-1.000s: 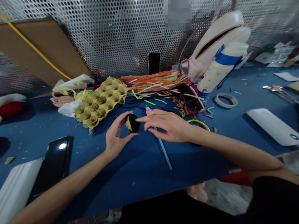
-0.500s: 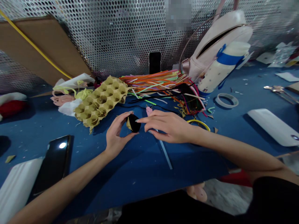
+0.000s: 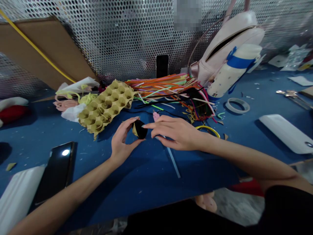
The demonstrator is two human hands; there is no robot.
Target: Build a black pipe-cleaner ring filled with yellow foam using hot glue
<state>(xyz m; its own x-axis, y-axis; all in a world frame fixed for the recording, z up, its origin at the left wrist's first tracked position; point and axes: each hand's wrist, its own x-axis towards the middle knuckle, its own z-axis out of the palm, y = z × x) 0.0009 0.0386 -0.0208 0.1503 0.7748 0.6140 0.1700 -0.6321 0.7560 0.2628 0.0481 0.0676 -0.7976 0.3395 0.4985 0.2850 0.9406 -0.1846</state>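
My left hand holds a small black ball with a yellow patch between thumb and fingertips, just above the blue table. My right hand reaches in from the right, its index fingertip at the ball's right side. A thin translucent rod with a pink end runs beneath my right hand. Part of the ball is hidden by my left fingers. A yellow ring lies just beyond my right hand.
A pulp egg tray and a heap of coloured paper strips lie behind my hands. Further right are a white bottle with blue tape, a pale pink bag and a tape roll. A black phone lies front left.
The black ball has turned slightly in my left hand, so less of its yellow patch shows. My right hand has barely moved.
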